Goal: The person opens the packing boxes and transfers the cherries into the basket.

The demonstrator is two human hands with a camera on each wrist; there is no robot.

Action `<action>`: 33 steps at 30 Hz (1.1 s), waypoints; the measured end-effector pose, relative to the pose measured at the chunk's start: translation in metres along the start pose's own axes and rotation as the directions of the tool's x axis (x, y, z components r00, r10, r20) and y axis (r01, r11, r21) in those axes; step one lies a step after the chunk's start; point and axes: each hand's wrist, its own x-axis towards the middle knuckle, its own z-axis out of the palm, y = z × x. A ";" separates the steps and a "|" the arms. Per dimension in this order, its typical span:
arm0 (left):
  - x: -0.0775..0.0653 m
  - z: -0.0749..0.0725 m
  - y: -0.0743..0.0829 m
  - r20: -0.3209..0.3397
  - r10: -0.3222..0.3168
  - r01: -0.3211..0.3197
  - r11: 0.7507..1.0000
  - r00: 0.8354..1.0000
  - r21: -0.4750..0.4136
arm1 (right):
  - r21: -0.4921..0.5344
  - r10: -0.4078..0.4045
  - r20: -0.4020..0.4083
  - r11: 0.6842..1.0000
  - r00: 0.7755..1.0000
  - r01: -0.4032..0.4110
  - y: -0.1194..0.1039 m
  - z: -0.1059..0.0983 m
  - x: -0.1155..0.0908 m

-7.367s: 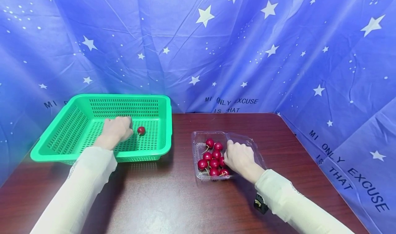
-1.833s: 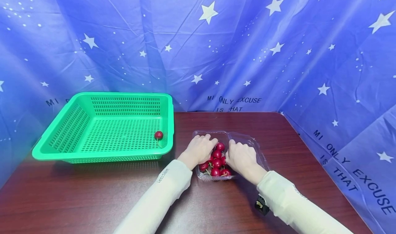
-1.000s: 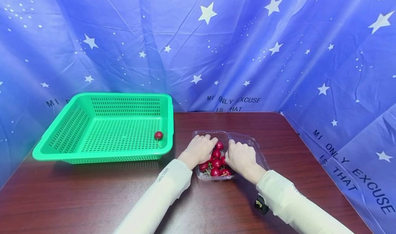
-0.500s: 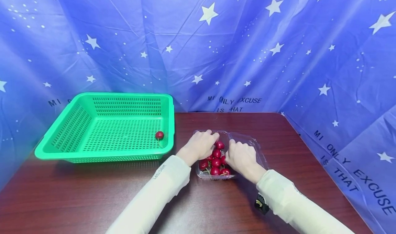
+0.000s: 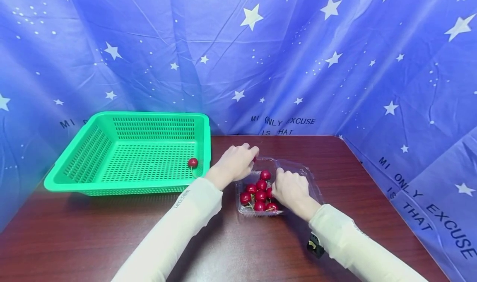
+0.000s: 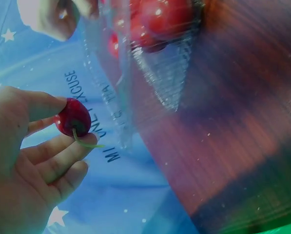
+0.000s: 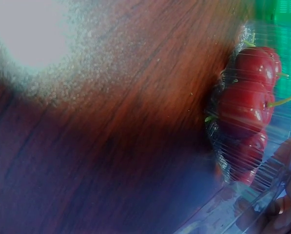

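Between thumb and fingers, my left hand (image 5: 236, 162) pinches a red cherry (image 6: 73, 117) with a green stem, held above the upper left rim of a clear plastic box (image 5: 242, 210). Several more cherries (image 5: 260, 196) lie inside that box. My right hand (image 5: 292, 189) grips the box's right edge, where the lid hinges open; its fingertips show only partly in the right wrist view. One cherry (image 5: 192, 162) with its stem rests at the right end of a green plastic basket (image 5: 126, 186) to the left.
Both containers stand on a dark red-brown wooden table (image 5: 231, 249). A blue curtain (image 5: 208, 33) with white stars hangs behind and on the right. The open clear lid (image 5: 303, 170) leans out to the right, under my right hand.
My left hand has come up out of the clear box with a cherry and shifted slightly left. Earlier it was over the green basket. My right hand has stayed at the box edge.
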 end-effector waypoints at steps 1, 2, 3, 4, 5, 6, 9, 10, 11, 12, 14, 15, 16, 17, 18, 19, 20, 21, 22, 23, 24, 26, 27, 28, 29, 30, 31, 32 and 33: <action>0.000 -0.002 -0.001 -0.008 -0.003 0.003 1.000 1.000 -0.006 | 0.000 -0.001 0.000 1.000 1.000 0.001 0.000 0.000 0.000; 0.000 -0.003 -0.002 -0.019 -0.004 0.004 1.000 1.000 -0.013 | 0.000 -0.003 0.000 1.000 1.000 0.003 0.000 0.000 0.000; 0.000 -0.005 -0.003 -0.027 -0.007 0.007 1.000 1.000 -0.016 | 0.000 -0.003 0.002 1.000 1.000 0.003 0.000 0.000 0.000; 0.001 -0.006 -0.004 -0.038 -0.009 0.008 1.000 0.999 -0.022 | -0.001 -0.004 0.004 1.000 1.000 0.004 0.000 0.000 0.000; 0.001 -0.008 -0.005 -0.047 -0.010 0.009 1.000 0.999 -0.025 | -0.001 -0.003 0.006 1.000 1.000 0.003 0.001 0.000 0.000; 0.001 -0.009 -0.006 -0.057 -0.009 0.008 1.000 0.998 -0.028 | -0.002 -0.001 0.009 1.000 1.000 0.001 0.001 0.000 0.000; 0.002 -0.014 -0.009 -0.081 -0.006 0.004 1.000 0.997 -0.024 | -0.002 0.005 0.021 1.000 1.000 -0.005 0.002 0.000 0.001; 0.003 -0.016 -0.010 -0.089 -0.004 0.002 1.000 0.996 -0.024 | -0.002 0.007 0.023 1.000 1.000 -0.007 0.002 -0.001 0.001; 0.003 -0.018 -0.011 -0.096 -0.002 0.000 1.000 0.995 -0.023 | 0.000 0.008 0.025 1.000 1.000 -0.008 0.002 -0.001 0.001; 0.002 -0.020 -0.012 -0.104 0.000 -0.002 1.000 0.995 -0.022 | 0.002 0.008 0.027 1.000 1.000 -0.008 0.002 -0.001 0.001; 0.002 -0.023 -0.015 -0.122 -0.002 -0.001 1.000 0.993 -0.019 | 0.004 0.006 0.028 1.000 1.000 -0.006 0.002 -0.001 0.001; 0.001 -0.025 -0.016 -0.132 -0.005 0.002 1.000 0.991 -0.025 | 0.006 0.005 0.026 1.000 1.000 -0.005 0.001 -0.001 0.001; 0.001 -0.027 -0.018 -0.140 -0.009 0.005 1.000 0.990 -0.029 | 0.008 0.003 0.025 1.000 1.000 -0.003 0.001 -0.001 0.001; 0.000 -0.029 -0.019 -0.149 -0.011 0.007 0.999 0.989 -0.032 | 0.009 0.002 0.024 1.000 1.000 -0.002 0.001 -0.001 0.001; -0.001 -0.030 -0.021 -0.159 -0.014 0.009 0.999 0.987 -0.032 | 0.009 0.000 0.022 1.000 1.000 0.000 0.001 -0.001 0.001; -0.002 -0.032 -0.022 -0.167 -0.019 0.014 0.999 0.986 -0.034 | 0.008 -0.001 0.020 1.000 1.000 0.001 0.001 -0.001 0.001; -0.003 -0.033 -0.024 -0.176 -0.026 0.019 0.999 0.984 -0.037 | 0.007 -0.003 0.019 1.000 1.000 0.002 0.001 -0.001 0.001; -0.004 -0.034 -0.025 -0.185 -0.031 0.024 0.999 0.982 -0.037 | 0.007 -0.004 0.017 1.000 1.000 0.004 0.001 -0.001 0.001; -0.005 -0.035 -0.027 -0.191 -0.036 0.030 0.999 0.981 -0.034 | 0.007 -0.004 0.017 1.000 1.000 0.004 0.000 -0.001 0.001; -0.005 -0.036 -0.029 -0.194 -0.042 0.037 0.999 0.980 -0.030 | 0.006 -0.004 0.017 1.000 1.000 0.003 0.000 0.000 0.001; -0.006 -0.037 -0.031 -0.196 -0.050 0.046 0.999 0.979 -0.026 | 0.006 -0.003 0.017 1.000 1.000 0.002 0.000 0.000 0.001; -0.008 -0.038 -0.035 -0.198 -0.067 0.064 0.998 0.978 -0.024 | 0.008 -0.002 0.017 1.000 1.000 0.002 0.000 0.000 0.001; -0.009 -0.040 -0.037 -0.198 -0.075 0.072 0.997 0.977 -0.024 | 0.008 -0.001 0.018 1.000 1.000 0.001 0.000 0.000 0.001; -0.010 -0.041 -0.040 -0.193 -0.084 0.081 0.996 0.978 -0.024 | 0.008 0.000 0.018 1.000 1.000 0.000 0.000 0.000 0.001; -0.011 -0.043 -0.043 -0.190 -0.093 0.090 0.996 0.977 -0.026 | 0.008 0.000 0.018 1.000 1.000 0.000 0.000 0.000 0.001; -0.012 -0.045 -0.045 -0.190 -0.101 0.097 0.995 0.977 -0.031 | 0.008 -0.001 0.018 1.000 1.000 0.001 0.000 0.000 0.001; -0.013 -0.047 -0.048 -0.188 -0.111 0.106 0.994 0.976 -0.036 | 0.009 -0.003 0.016 1.000 1.000 0.002 0.000 0.000 0.001; -0.014 -0.049 -0.051 -0.186 -0.121 0.115 0.992 0.975 -0.041 | 0.008 -0.004 0.015 1.000 1.000 0.004 0.000 0.000 0.001; -0.016 -0.051 -0.054 -0.186 -0.130 0.124 0.991 0.974 -0.047 | 0.007 -0.006 0.012 1.000 1.000 0.006 0.000 -0.001 0.001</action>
